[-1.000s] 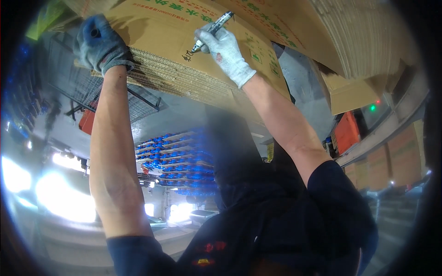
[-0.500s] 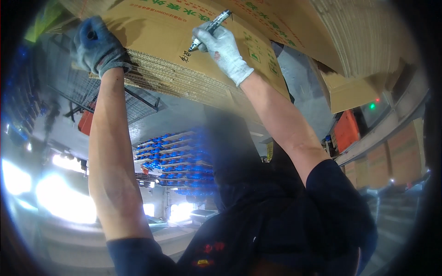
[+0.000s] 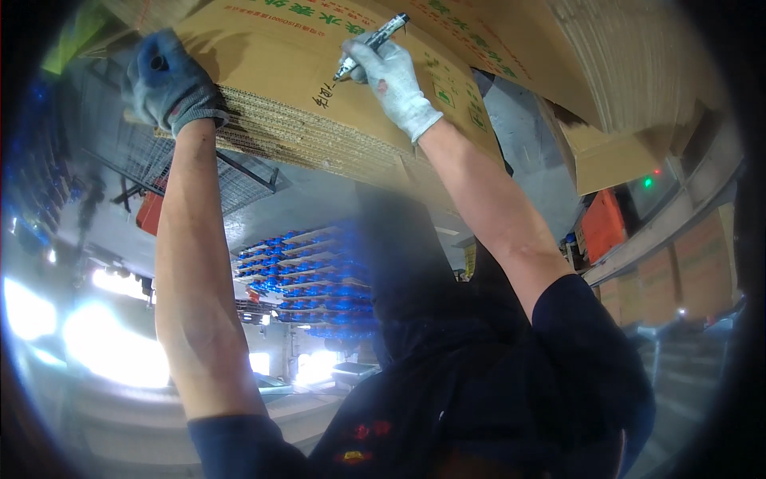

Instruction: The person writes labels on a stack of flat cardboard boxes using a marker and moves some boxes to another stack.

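Observation:
In my gloved right hand (image 3: 389, 78) is a black-and-white marker pen (image 3: 375, 45), held slantwise like a writing pen. Its tip is at the printed face of the top cardboard sheet (image 3: 263, 64) in a stack of flattened cartons. Fresh black handwritten strokes (image 3: 323, 97) run just below the tip, near the stack's near edge. My left hand (image 3: 171, 84), in a grey-blue glove, is closed at the stack's left end. From its fist shows the round dark end of a marker cap (image 3: 159, 61).
Another stack of flat cartons (image 3: 646, 72) leans at the upper right, above an opened box flap (image 3: 610, 164). Below lie a wire mesh rack (image 3: 231, 188), layered trays of blue parts (image 3: 311, 271) and an orange bin (image 3: 602, 227). Brown cartons (image 3: 702, 267) line the right side.
My right hand has shifted slightly up and to the right with the marker, and more black strokes show on the cardboard. My left hand stays in place.

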The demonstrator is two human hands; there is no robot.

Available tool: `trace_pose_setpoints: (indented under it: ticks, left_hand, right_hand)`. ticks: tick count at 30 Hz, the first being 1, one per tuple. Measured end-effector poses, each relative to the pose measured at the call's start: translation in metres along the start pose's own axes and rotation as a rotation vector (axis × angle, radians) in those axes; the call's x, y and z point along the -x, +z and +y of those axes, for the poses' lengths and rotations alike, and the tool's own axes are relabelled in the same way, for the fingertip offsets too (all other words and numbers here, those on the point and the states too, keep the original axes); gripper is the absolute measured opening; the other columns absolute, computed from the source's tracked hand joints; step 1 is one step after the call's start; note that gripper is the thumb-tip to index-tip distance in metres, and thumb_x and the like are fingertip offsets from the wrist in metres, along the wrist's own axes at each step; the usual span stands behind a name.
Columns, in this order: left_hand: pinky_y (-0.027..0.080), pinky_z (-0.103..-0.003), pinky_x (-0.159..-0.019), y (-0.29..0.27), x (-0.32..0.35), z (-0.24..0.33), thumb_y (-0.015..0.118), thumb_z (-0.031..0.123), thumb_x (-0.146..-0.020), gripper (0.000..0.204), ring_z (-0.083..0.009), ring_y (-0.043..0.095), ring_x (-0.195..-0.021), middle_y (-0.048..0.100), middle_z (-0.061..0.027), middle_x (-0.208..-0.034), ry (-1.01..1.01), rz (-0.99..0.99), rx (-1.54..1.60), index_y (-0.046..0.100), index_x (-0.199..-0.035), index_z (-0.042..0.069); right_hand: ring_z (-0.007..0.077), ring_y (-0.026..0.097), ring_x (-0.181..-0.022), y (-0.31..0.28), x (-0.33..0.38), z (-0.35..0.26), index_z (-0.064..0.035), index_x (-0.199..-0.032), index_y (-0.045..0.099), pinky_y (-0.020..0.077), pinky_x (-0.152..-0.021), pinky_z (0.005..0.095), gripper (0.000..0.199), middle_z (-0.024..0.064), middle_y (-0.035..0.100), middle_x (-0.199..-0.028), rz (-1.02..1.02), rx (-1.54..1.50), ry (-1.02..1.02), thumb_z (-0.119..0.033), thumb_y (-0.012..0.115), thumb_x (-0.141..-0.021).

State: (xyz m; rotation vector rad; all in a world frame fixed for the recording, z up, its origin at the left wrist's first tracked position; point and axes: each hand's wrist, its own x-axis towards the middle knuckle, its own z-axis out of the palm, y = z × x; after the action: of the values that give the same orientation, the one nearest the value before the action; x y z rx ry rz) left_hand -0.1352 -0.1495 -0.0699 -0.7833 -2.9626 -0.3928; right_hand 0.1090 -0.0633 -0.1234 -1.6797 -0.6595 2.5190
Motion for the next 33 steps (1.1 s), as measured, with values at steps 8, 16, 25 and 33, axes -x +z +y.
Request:
trace_pose_setpoints:
  ticks: [8, 16, 25, 33]
  left_hand:
    - [0.040, -0.044, -0.092, 0.001, 0.002, 0.003, 0.057, 0.050, -0.087, 0.040, -0.0309, 0.056, -0.102, 0.066, -0.0093, -0.107, 0.016, 0.052, -0.044, 0.071, -0.098, 0.013]
    - [0.038, -0.044, -0.093, -0.002, 0.001, 0.005, 0.056, 0.051, -0.087, 0.042, -0.0303, 0.054, -0.105, 0.066, -0.0089, -0.106, 0.015, 0.029, -0.006, 0.072, -0.097, 0.014]
    - [0.041, -0.044, -0.094, 0.001, 0.002, 0.002, 0.057, 0.051, -0.087, 0.041, -0.0299, 0.054, -0.107, 0.065, -0.0078, -0.109, -0.020, 0.022, -0.011, 0.072, -0.098, 0.014]
    - [0.042, -0.043, -0.093, -0.002, 0.003, 0.003, 0.058, 0.051, -0.087, 0.041, -0.0293, 0.055, -0.108, 0.065, -0.0077, -0.111, -0.021, 0.016, -0.024, 0.071, -0.098, 0.014]
  right_hand:
    - [0.0076, 0.056, -0.064, -0.001, 0.003, -0.003, -0.0017, -0.092, 0.061, 0.0468, -0.058, 0.0215, 0.017, 0.0033, 0.061, -0.077, -0.035, -0.030, -0.033, -0.017, 0.069, -0.087]
    - [0.0072, 0.056, -0.064, -0.008, 0.004, -0.004, -0.0030, -0.090, 0.062, 0.0473, -0.058, 0.0216, 0.015, 0.0030, 0.062, -0.077, -0.023, 0.032, -0.043, -0.017, 0.067, -0.088]
    - [0.0070, 0.057, -0.066, -0.009, 0.002, -0.002, -0.0032, -0.092, 0.062, 0.0488, -0.059, 0.0218, 0.018, 0.0021, 0.062, -0.077, -0.041, 0.028, -0.036, -0.020, 0.068, -0.089]
    - [0.0074, 0.057, -0.066, -0.009, 0.005, -0.004, -0.0030, -0.091, 0.062, 0.0484, -0.059, 0.0217, 0.018, 0.0023, 0.062, -0.078, -0.051, 0.014, -0.044, -0.019, 0.069, -0.088]
